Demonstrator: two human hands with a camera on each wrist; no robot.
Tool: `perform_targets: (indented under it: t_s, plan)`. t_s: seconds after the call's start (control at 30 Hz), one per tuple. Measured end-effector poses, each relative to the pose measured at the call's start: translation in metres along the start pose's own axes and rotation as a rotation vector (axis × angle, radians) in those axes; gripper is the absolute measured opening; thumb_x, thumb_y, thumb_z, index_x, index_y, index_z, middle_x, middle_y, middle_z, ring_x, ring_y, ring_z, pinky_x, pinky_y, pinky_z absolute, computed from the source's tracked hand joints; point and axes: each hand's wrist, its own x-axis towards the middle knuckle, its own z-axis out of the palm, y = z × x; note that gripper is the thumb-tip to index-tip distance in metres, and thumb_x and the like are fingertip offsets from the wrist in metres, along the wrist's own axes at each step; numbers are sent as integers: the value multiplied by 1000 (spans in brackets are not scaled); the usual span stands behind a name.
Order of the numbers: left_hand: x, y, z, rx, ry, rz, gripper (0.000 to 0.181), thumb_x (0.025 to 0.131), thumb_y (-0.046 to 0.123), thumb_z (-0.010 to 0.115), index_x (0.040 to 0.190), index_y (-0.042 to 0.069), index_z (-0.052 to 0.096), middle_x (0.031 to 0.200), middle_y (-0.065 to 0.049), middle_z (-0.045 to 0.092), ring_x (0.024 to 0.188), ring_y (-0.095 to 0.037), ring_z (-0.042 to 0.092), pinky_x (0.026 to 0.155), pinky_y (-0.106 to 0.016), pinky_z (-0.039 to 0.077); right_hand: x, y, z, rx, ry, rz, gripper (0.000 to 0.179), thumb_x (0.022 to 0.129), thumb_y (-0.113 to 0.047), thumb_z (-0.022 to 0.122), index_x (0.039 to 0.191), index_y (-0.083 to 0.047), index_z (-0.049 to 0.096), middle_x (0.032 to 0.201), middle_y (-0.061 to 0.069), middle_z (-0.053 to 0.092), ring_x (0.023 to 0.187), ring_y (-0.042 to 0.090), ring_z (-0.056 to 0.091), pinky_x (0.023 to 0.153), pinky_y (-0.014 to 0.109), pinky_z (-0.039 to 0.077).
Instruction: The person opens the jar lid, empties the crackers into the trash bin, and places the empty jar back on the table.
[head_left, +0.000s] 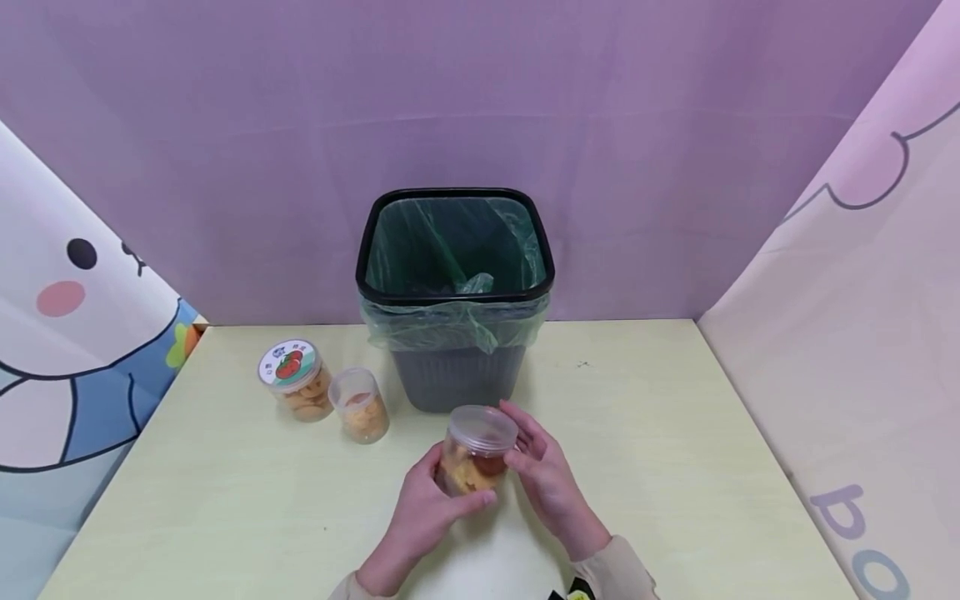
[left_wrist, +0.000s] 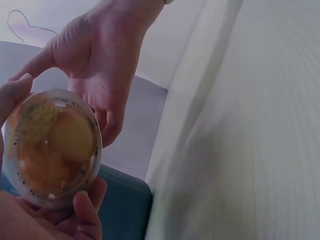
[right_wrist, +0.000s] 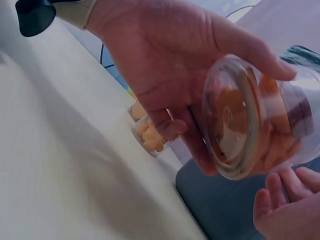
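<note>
Left hand point(head_left: 431, 508) grips clear, cylindrical plastic jar point(head_left: 474, 454); right hand point(head_left: 549, 483), fingers loosely curved, beside it, contact unclear. Grey, black-rimmed plastic bin point(head_left: 459, 375) stands behind.

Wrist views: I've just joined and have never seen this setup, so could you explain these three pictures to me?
There is no machine here, only a person's two bare hands. The wide picture comes from a camera on the person's head, looking down. The other two come from cameras on the left and right wrists, showing the same work close up and tilted.

The left hand holds a clear jar of yellow and orange pieces. The right hand is at the jar's other side; whether it touches is hard to tell.

On the pale table, to the left, stand a jar with a printed lid and a smaller clear cup with pieces in it. Behind the held jar is a grey bin lined with a green bag.
</note>
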Motion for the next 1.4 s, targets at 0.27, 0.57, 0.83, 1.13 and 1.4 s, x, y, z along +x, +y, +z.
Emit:
perform_targets:
  t_s: [0.27, 0.57, 0.83, 1.13, 1.4]
  plan:
    - [-2, -3, 8, 146, 107, 30, 79, 62, 29, 95, 128, 5, 60, 114, -5, 67, 99, -19, 61, 88, -42, 46, -7, -3, 19, -27, 170, 48, 79, 88, -12, 74, 151, 8, 30, 148, 19, 44, 130, 18, 45, 106, 25, 35]
    - [-3, -7, 16, 301, 179, 69, 88, 57, 48, 94, 128, 9, 60, 110, -2, 68, 94, -17, 61, 81, -41, 48, -5, -10, 40, -117, 352, 109, 79, 85, -8, 72, 150, 7, 30, 144, 21, 47, 132, 29, 43, 105, 27, 35]
    - [-6, -7, 18, 345, 159, 52, 90, 58, 56, 91, 127, 7, 60, 109, -1, 68, 95, -16, 61, 82, -41, 48, -3, -13, 39, -183, 385, 164, 71, 85, -12, 75, 144, 7, 41, 133, 19, 56, 118, 24, 54, 98, 30, 43]
    - [-6, -5, 13, 280, 77, 45, 79, 62, 43, 94, 125, 8, 61, 102, 2, 67, 89, -14, 60, 77, -33, 48, -4, -16, 36, -143, 366, 166, 65, 83, -7, 74, 140, 7, 46, 127, 19, 60, 113, 23, 56, 95, 29, 44]
    - [-6, 0, 10, 222, 32, 59, 73, 63, 35, 95, 123, 8, 63, 100, 3, 68, 89, -15, 61, 78, -30, 47, -4, -15, 32, -123, 331, 141, 65, 81, -6, 76, 138, 8, 49, 124, 17, 63, 112, 22, 57, 95, 29, 44]
